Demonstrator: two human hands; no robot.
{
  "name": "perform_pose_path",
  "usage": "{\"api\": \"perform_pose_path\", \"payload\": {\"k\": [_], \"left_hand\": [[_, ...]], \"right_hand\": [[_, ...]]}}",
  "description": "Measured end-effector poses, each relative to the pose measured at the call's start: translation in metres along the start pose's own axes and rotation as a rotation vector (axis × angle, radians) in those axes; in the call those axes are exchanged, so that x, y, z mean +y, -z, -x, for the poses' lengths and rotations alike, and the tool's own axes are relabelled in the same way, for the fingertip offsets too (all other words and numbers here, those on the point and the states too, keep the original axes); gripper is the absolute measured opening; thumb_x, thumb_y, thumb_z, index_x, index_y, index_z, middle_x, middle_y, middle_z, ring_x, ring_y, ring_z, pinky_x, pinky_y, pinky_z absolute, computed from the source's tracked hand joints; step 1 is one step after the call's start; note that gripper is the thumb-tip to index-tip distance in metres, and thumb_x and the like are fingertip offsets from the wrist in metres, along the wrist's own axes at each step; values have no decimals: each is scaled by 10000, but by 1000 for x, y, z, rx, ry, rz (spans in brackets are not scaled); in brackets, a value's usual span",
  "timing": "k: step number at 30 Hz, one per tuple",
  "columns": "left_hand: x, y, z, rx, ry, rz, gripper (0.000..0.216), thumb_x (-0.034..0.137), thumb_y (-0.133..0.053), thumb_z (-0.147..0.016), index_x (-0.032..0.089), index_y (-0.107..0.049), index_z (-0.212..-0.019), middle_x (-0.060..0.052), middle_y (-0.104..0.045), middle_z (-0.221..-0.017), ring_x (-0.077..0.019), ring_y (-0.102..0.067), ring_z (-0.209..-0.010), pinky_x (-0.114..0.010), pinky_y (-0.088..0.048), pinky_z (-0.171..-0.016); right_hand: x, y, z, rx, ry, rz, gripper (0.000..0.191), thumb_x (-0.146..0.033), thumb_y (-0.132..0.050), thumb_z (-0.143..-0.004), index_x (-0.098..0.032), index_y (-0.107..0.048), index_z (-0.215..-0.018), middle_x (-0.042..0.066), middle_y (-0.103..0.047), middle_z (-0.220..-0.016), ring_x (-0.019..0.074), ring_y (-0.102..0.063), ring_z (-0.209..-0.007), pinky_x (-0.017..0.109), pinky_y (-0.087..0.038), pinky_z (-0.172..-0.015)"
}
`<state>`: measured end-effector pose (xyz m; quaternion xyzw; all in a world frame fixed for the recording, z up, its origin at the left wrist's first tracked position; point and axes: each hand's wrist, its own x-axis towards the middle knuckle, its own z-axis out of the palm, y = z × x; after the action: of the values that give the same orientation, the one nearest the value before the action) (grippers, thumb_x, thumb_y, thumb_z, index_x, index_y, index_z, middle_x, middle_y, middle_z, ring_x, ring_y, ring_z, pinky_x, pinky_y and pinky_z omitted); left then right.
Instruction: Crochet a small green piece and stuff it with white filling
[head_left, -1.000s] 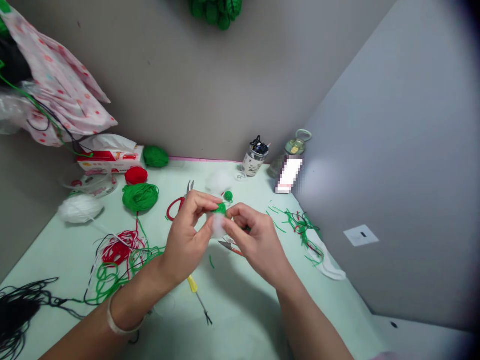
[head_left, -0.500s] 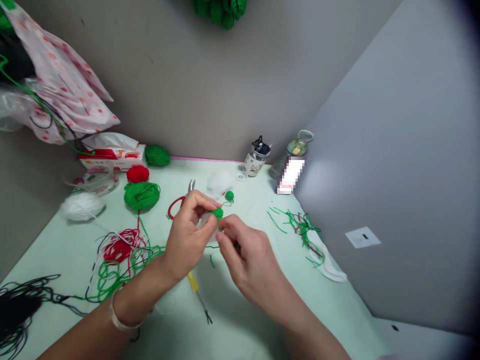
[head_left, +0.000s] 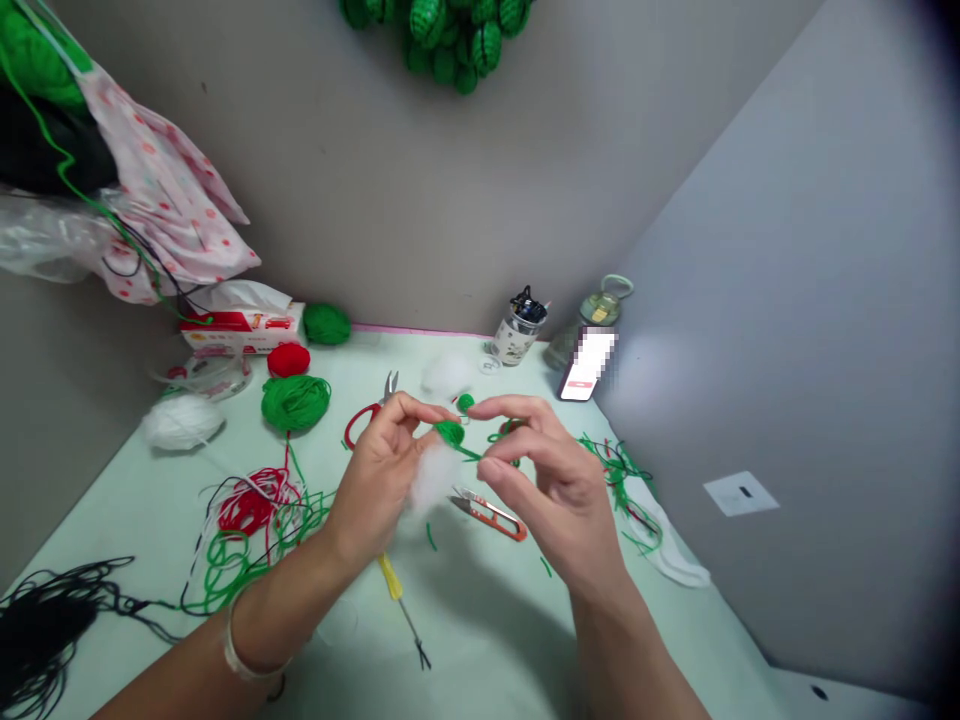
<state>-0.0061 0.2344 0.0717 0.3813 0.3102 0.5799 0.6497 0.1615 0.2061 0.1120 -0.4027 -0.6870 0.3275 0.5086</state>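
My left hand (head_left: 382, 465) is closed, pinching a small green crocheted piece (head_left: 450, 432) between thumb and fingertips. A tuft of white stuffing (head_left: 435, 478) sits against that hand, just below the piece. From the piece a green yarn strand (head_left: 469, 453) runs to my right hand (head_left: 559, 485), whose thumb and finger pinch it while the index finger stretches out above. Thread snips (head_left: 491, 515) with an orange handle lie on the table beneath my right hand. Behind the hands are a small green ball (head_left: 466, 403) and red-handled scissors (head_left: 362, 425), partly hidden by my left hand.
Yarn balls in green (head_left: 296, 403), red (head_left: 289, 360) and white (head_left: 182, 421) stand at the left, above tangled yarn (head_left: 255, 505). A yellow-handled hook tool (head_left: 391, 578) lies in front. At the back are a cup (head_left: 517, 335), a bottle (head_left: 602, 305) and a phone (head_left: 589, 365).
My right hand has moved right, away from the green piece, drawing the yarn strand out. The snips and white stuffing now show between the hands. The view has shifted slightly.
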Motion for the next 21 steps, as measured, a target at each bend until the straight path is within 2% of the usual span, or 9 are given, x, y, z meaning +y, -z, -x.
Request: {"api": "perform_pose_path", "payload": {"k": [2, 4, 5, 6, 7, 9, 13, 17, 21], "left_hand": [[0, -1, 2, -20, -7, -9, 201, 238, -838, -819, 205, -648, -872, 7, -713, -947, -108, -626, -716, -212, -480, -581], [2, 0, 4, -4, -67, -29, 164, 215, -816, -837, 208, -655, -869, 5, -719, -966, -109, -628, -758, -206, -484, -604], [3, 0, 5, 6, -96, -35, 142, 202, -798, -853, 211, -657, -868, 7, -720, -975, -107, -628, -783, -202, -488, -623], [4, 0, 6, 13, -116, -38, 119, 191, -775, -873, 216, -658, -870, 11, -720, -978, -106, -630, -807, -197, -491, -642], [5, 0, 7, 17, -128, -40, 103, 180, -751, -892, 222, -658, -875, 15, -719, -978, -104, -632, -822, -192, -494, -654], [5, 0, 9, 24, -140, -50, 103, 148, -713, -912, 231, -658, -887, 20, -715, -988, -102, -641, -846, -189, -501, -669], [0, -1, 10, 47, -223, -121, 137, 105, -680, -914, 238, -647, -903, 19, -696, -982, -114, -657, -900, -220, -529, -745], [-1, -3, 10, -29, -311, -243, 96, 149, -663, -952, 243, -644, -958, 1, -683, -1036, -129, -660, -983, -260, -536, -869], [6, -4, 12, -158, -307, -300, 42, 223, -650, -993, 244, -659, -1028, -32, -677, -1112, -163, -650, -1101, -308, -524, -978]], "right_hand": [[3, -3, -1, -55, -55, -338, 259, -295, -672, -969, -239, -619, -721, 12, -726, -967, 166, -697, -868, 289, -522, -700], [5, -6, -1, -53, -141, -518, 262, -328, -654, -973, -244, -567, -740, -18, -700, -871, 112, -606, -590, 256, -440, -496], [6, -8, -1, -16, -180, -482, 197, -316, -662, -967, -253, -581, -798, -26, -695, -883, 93, -553, -531, 250, -407, -460], [6, -10, 0, 28, -207, -378, 101, -286, -675, -957, -267, -604, -888, -30, -694, -914, 84, -530, -521, 247, -402, -462], [5, -12, 0, 62, -221, -239, 90, -247, -686, -945, -282, -613, -985, -32, -690, -935, 84, -533, -544, 247, -417, -491], [3, -14, 2, 44, -215, 28, 211, -174, -672, -931, -292, -601, -1091, -37, -665, -908, 99, -557, -620, 250, -445, -565], [0, -16, 4, -121, -70, 314, 146, -104, -565, -953, -239, -622, -956, -15, -636, -858, 119, -561, -710, 258, -447, -646], [2, -13, 3, -47, 30, 404, 150, -142, -562, -983, -213, -631, -870, -15, -619, -776, 121, -530, -691, 262, -410, -644], [3, -10, 3, 26, -53, 378, 178, -173, -616, -951, -215, -599, -779, -43, -539, -682, 108, -463, -619, 257, -359, -588]]}}
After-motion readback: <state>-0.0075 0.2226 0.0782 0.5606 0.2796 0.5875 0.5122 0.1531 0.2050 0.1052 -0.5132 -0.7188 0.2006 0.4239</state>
